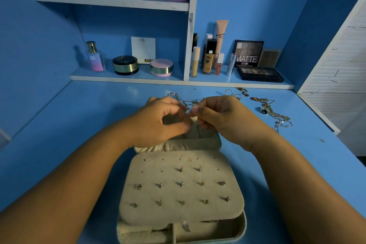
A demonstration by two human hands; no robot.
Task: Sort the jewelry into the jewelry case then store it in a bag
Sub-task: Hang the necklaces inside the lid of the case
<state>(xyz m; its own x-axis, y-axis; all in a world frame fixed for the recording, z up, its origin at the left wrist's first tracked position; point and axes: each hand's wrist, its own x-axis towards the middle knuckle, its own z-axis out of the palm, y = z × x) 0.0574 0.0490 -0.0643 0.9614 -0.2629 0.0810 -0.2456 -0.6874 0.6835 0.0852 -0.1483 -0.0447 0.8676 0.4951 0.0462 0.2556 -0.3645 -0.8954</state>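
An open beige jewelry case (233, 230) lies on the blue desk in front of me. Its padded earring panel (150, 176) carries several stud earrings. My left hand (160, 123) and my right hand (219, 117) meet above the case's raised lid pocket (200, 140). Both pinch something very small between fingertips, seemingly a thin chain, too fine to make out. Loose jewelry lies behind the hands: a silver chain (178, 97), rings (229, 92), a dark-stoned ring (264, 110) and gold chains (277, 115) to the right. No bag is in view.
Shelves (111, 2) at the back hold cosmetics: a perfume bottle (95, 57), compacts (161, 67), foundation tubes (208, 61), eyeshadow palettes (259, 74). A white slatted panel (336, 69) stands at the right.
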